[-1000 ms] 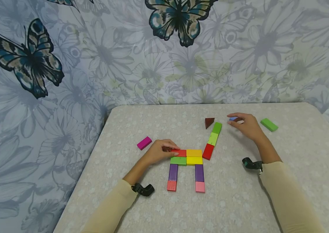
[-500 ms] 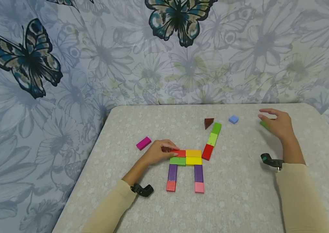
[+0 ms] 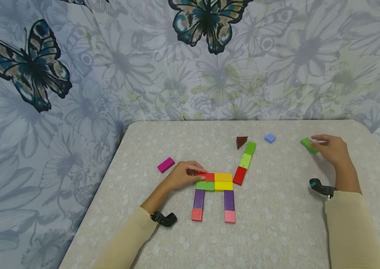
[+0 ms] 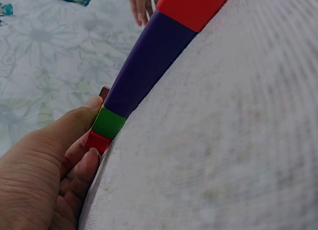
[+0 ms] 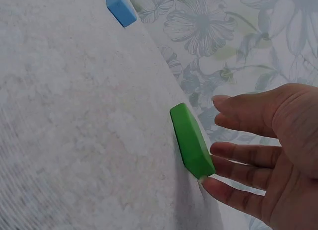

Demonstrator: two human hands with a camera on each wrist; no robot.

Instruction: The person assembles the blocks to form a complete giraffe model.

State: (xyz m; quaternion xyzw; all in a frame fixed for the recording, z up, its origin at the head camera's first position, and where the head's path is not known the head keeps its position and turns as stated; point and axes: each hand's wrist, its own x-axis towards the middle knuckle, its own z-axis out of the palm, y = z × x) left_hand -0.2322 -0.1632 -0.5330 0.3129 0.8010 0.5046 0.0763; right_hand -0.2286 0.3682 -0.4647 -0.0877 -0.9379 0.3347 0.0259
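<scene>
My left hand (image 3: 182,175) pinches a red block (image 3: 208,177) at the upper left of a flat figure made of coloured blocks. Below that block lies a green block (image 3: 205,186), with orange and yellow blocks (image 3: 223,181) to the right. Purple blocks (image 3: 229,200) ending in pink ones form two legs. A slanted row of red and two green blocks (image 3: 245,161) touches the right end. At the far right, my right hand (image 3: 334,149) is beside a loose green block (image 3: 308,145). In the right wrist view its fingers extend loosely around that green block (image 5: 191,140).
A brown triangular block (image 3: 241,142) lies by the top of the slanted row. To its right is a small blue block (image 3: 270,138), and a magenta block (image 3: 166,164) lies behind my left hand. A patterned cloth covers the table (image 3: 270,231); the wall rises behind.
My right hand has let go of the blue block, leaving it on the table, and moved right to the loose green block. My left hand keeps its place on the red block.
</scene>
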